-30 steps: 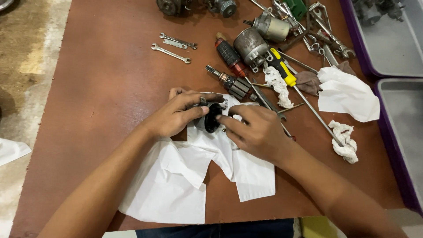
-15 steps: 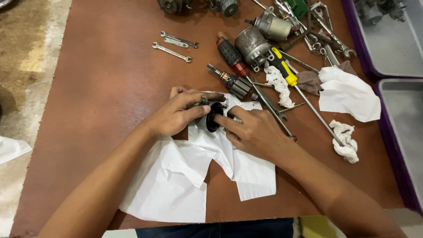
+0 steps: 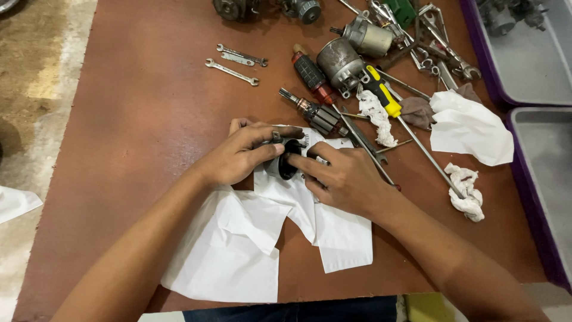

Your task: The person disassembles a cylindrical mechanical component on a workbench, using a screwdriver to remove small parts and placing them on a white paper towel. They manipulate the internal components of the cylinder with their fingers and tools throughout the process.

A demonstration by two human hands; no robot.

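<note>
My left hand (image 3: 241, 154) grips a small dark round motor part (image 3: 282, 161) from the left, its fingers wrapped over the top. From the right, my right hand (image 3: 342, 177) presses a white cloth (image 3: 298, 203) against the same part, fingertips at its face. The cloth drapes down from the part onto the brown table (image 3: 137, 137), over a larger white sheet (image 3: 226, 262) near the front edge. Most of the part is hidden by fingers and cloth.
Just beyond my hands lie a motor armature (image 3: 316, 114), a second red-ended armature (image 3: 311, 74), a grey motor housing (image 3: 339, 62), a yellow-handled screwdriver (image 3: 396, 116), wrenches (image 3: 233, 64), crumpled rags (image 3: 468, 126) and pliers. Purple-rimmed grey trays (image 3: 524, 65) stand at the right.
My hands have shifted only slightly on the part; the right fingers have worked the cloth a little against it. Nothing else on the table has moved.
</note>
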